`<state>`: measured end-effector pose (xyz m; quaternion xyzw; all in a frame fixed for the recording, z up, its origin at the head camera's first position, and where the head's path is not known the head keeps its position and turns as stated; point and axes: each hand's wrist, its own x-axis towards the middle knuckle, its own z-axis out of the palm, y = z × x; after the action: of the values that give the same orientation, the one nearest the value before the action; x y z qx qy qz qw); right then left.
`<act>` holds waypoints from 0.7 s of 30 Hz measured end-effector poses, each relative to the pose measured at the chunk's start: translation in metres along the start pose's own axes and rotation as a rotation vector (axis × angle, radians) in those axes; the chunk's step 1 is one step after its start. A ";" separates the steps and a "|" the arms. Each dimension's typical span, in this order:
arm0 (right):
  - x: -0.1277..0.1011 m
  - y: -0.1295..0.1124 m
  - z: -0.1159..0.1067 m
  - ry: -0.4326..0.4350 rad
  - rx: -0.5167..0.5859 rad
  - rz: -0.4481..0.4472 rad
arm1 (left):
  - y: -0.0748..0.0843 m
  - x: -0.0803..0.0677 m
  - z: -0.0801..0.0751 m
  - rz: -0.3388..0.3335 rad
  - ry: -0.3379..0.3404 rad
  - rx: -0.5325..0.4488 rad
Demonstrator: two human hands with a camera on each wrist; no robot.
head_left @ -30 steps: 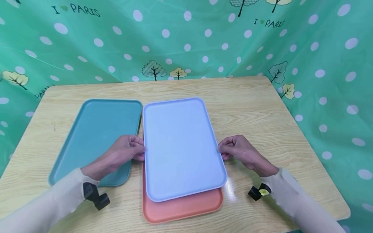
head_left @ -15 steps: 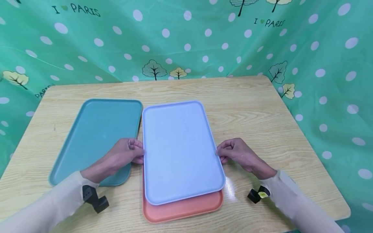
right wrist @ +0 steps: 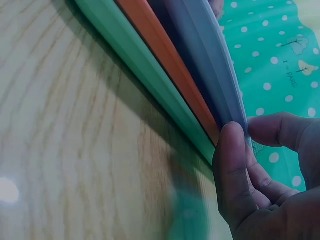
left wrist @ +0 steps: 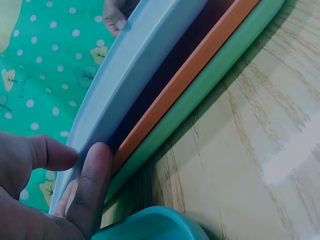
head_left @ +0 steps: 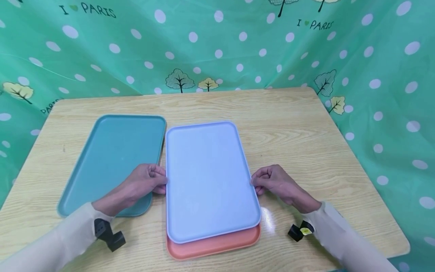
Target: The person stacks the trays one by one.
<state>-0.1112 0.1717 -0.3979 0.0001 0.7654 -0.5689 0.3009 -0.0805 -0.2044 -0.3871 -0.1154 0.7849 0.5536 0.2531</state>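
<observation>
Both hands hold a light blue tray (head_left: 210,181) by its long sides. My left hand (head_left: 146,180) pinches the left rim between thumb and fingers, and my right hand (head_left: 273,183) pinches the right rim. Beneath it lies an orange-pink tray (head_left: 214,245), whose near edge shows in the head view. A green tray (left wrist: 200,95) sits under the orange one, visible in both wrist views. A dark gap separates the blue tray from the orange tray (right wrist: 160,45), at least along the part nearer me.
A teal tray (head_left: 125,147) lies on the wooden table (head_left: 289,124) at the left, close beside the stack and partly under my left forearm. A green dotted curtain (head_left: 217,41) hangs behind the table and along its right side.
The blue tray has moved toward me and slightly left with both hands, and now covers more of the orange-pink tray's near end. The teal tray has stayed in place.
</observation>
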 end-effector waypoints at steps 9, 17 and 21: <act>-0.001 0.004 0.004 -0.009 -0.017 0.008 | -0.006 -0.001 -0.002 0.008 -0.013 0.021; -0.003 0.003 0.007 -0.018 -0.022 0.017 | -0.010 -0.003 -0.004 0.004 -0.034 0.023; -0.005 0.004 0.007 -0.009 -0.046 0.031 | -0.010 -0.005 -0.003 -0.007 -0.037 0.024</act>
<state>-0.1024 0.1691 -0.3997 0.0025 0.7770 -0.5463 0.3128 -0.0727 -0.2113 -0.3923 -0.1050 0.7863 0.5452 0.2709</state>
